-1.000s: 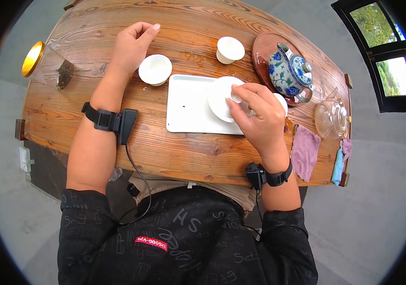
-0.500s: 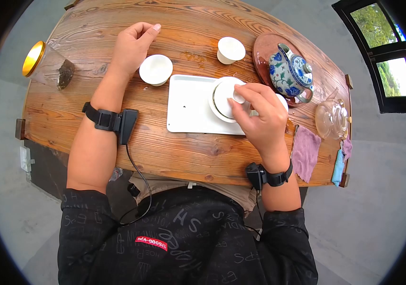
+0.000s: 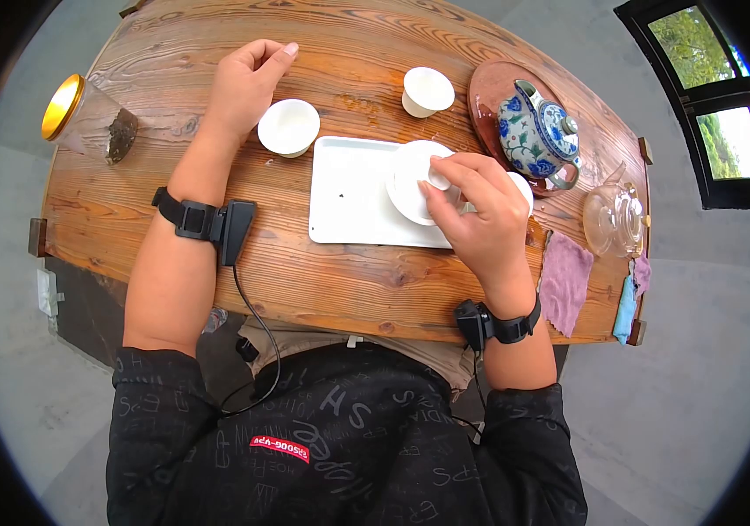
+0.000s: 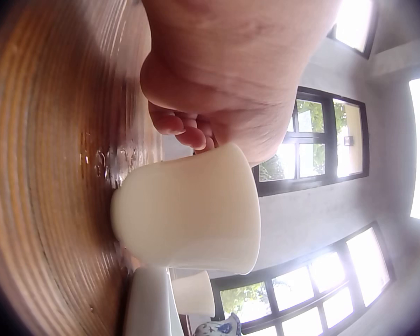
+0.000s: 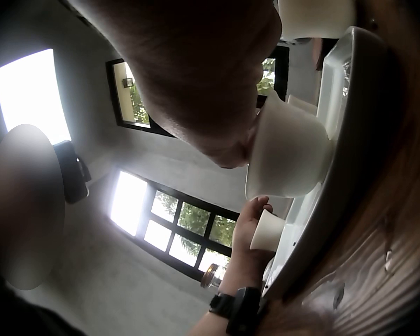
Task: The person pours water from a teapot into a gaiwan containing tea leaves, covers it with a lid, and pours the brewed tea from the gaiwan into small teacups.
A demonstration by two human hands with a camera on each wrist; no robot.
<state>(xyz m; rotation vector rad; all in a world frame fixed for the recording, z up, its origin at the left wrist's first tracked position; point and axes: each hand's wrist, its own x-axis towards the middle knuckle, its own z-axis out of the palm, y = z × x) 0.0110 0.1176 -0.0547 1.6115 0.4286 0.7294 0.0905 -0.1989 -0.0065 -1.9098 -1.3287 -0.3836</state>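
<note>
right hand over the lidded bowl, left hand well apart

nearest me on my head feed, a purple cloth (image 3: 565, 273) lies at the right of the wooden surface (image 3: 375, 294). beyond it is the white tray (image 3: 349, 215), its long axis running left to right, with the bowl (image 5: 290, 150) at its right part.

the right hand (image 3: 485, 215) pinches the knob (image 3: 437, 178) of the lid (image 3: 407, 186) between thumb and fingers. i judge this the relation that matters: the lid is right at those fingertips, ahead and to the left of the wrist, over the bowl's mouth. it is round, so i get no long axis from it. whether it is fully seated, i cannot tell.

the left hand (image 3: 248, 83) is the farther one; from it, the lid lies rightward and back toward the body. its fingers are loosely curled and i see nothing in them. a white cup (image 3: 288, 130) stands just beside it, between that hand and the tray.

farther off, i see another cup (image 3: 428, 94) and a blue-and-white teapot (image 3: 528, 140) on a brown plate (image 3: 483, 92).
</note>
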